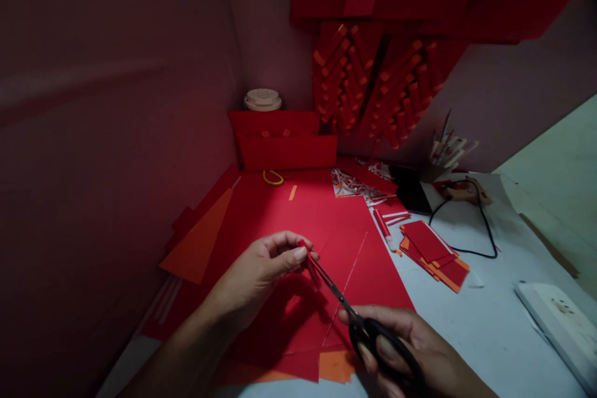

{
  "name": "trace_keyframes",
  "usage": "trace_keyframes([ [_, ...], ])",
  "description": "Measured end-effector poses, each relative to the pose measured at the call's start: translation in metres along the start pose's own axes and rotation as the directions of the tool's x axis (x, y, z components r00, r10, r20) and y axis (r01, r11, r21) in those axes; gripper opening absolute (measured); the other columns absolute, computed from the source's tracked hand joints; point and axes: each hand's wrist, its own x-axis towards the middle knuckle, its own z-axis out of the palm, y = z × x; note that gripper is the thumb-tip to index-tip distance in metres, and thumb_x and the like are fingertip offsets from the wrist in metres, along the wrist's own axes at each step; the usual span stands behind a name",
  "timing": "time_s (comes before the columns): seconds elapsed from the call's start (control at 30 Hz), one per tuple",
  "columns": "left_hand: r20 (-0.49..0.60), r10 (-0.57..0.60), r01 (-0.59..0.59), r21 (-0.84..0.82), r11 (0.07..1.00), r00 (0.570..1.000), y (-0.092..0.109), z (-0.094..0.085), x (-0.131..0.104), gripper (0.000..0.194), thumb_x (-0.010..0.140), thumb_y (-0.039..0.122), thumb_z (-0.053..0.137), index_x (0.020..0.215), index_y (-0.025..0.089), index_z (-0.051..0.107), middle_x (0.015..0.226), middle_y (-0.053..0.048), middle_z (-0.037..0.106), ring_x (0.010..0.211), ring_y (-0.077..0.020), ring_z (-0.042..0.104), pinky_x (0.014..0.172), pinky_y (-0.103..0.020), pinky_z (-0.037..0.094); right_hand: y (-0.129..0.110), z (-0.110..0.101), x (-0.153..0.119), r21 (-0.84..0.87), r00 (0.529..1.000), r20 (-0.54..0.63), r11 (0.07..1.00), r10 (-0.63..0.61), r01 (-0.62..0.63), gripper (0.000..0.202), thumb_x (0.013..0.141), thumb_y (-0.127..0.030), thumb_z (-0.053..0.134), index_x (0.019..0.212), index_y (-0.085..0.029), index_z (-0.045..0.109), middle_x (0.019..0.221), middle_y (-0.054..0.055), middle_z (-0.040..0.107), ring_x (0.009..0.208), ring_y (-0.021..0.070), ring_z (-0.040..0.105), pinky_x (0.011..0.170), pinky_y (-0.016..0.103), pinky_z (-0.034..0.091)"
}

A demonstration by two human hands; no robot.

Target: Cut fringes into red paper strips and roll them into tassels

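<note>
My left hand (273,267) pinches a small piece of red paper (304,247) between thumb and fingers above a red sheet. My right hand (403,348) is wrapped round the black handles of a pair of scissors (357,320). The blades point up and left, and their tips are at the red piece near my left thumb. Whether they are cutting into it I cannot tell. Beneath both hands lies the large red sheet (280,217), with a pale line running across its right part. Orange paper (336,365) shows under its near edge.
An orange paper triangle (200,239) lies at the left. A yellow ring-shaped handle (273,179) and a red box (289,152) sit at the back. To the right are a glue stick (382,227), stacked red and orange papers (433,255), paper scraps (352,180) and a black cable (489,236).
</note>
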Motion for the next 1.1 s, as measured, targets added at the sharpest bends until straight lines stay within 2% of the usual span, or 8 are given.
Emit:
trace_keyframes([
  [0.37, 0.013, -0.009, 0.009, -0.015, 1.0, 1.0, -0.0008, -0.0002, -0.0011, 0.021, 0.074, 0.03, 0.082, 0.086, 0.018, 0.07, 0.087, -0.006, 0.07, 0.081, -0.0166, 0.06, 0.079, -0.03, 0.045, -0.0023, 0.0027, -0.0011, -0.022, 1.0, 0.008, 1.0, 0.001, -0.001, 0.049, 0.069, -0.043, 0.088, 0.109, -0.016, 0.078, 0.064, 0.0, 0.063, 0.04, 0.0011, 0.043, 0.035, 0.011, 0.027],
  [0.57, 0.012, 0.002, -0.002, -0.013, 1.0, 1.0, -0.001, -0.0006, 0.0003, 0.021, 0.073, 0.03, 0.082, 0.086, 0.017, 0.07, 0.087, -0.005, 0.069, 0.08, -0.0156, 0.059, 0.078, -0.029, 0.044, 0.0015, -0.0021, -0.0003, -0.003, 1.0, 0.02, 1.0, -0.013, 0.013, 0.048, 0.065, -0.041, 0.091, 0.105, -0.017, 0.08, 0.062, 0.0, 0.064, 0.039, 0.0013, 0.045, 0.035, 0.01, 0.031],
  [1.1, 0.012, -0.011, 0.011, 0.02, 1.0, 1.0, -0.0016, 0.0038, -0.0031, 0.022, 0.074, 0.03, 0.08, 0.087, 0.017, 0.069, 0.087, -0.004, 0.068, 0.081, -0.015, 0.058, 0.078, -0.028, 0.044, 0.0036, -0.0061, 0.0026, -0.024, 0.997, 0.072, 0.999, -0.024, 0.026, 0.045, 0.071, -0.041, 0.087, 0.108, -0.018, 0.078, 0.064, 0.0, 0.061, 0.04, 0.0008, 0.044, 0.036, 0.009, 0.034],
])
